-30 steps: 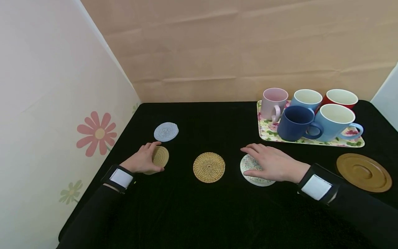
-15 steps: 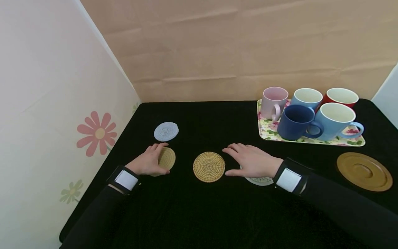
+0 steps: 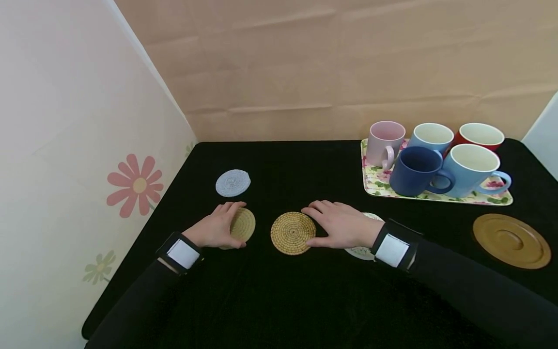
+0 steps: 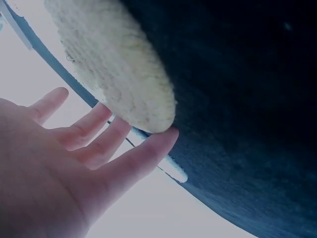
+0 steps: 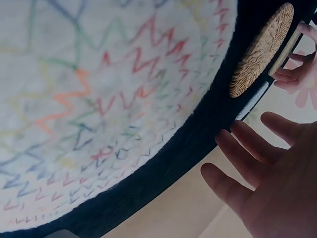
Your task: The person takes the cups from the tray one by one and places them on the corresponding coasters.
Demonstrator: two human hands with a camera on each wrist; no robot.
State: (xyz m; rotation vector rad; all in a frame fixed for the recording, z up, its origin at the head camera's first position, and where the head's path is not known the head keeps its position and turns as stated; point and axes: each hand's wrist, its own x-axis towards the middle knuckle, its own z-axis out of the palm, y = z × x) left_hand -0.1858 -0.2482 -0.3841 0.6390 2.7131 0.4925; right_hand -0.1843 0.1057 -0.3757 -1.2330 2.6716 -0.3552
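In the head view my left hand (image 3: pixel 215 227) holds a beige round coaster (image 3: pixel 244 225) by its left side, index finger at the far edge and thumb at the near edge. The left wrist view shows the fingertips against the rim of this beige coaster (image 4: pixel 124 74); the thumb is hidden there. My right hand (image 3: pixel 342 225) reaches over a white coaster with colourful zigzag marks (image 5: pixel 114 99), fingers spread. Its index finger and thumb overlap the right edge of a woven straw coaster (image 3: pixel 291 233), which lies flat on the black cloth between both hands.
A pale blue round coaster (image 3: pixel 233 183) lies behind my left hand. At the back right a floral tray (image 3: pixel 377 186) carries several mugs, among them a dark blue mug (image 3: pixel 410 174) and a pink mug (image 3: pixel 379 148). A brown wooden disc (image 3: pixel 501 242) lies right of my right arm.
My left hand has moved to the right with the beige coaster, closer to the woven one. My right hand has moved left, from over the white coaster to the woven coaster's right edge.
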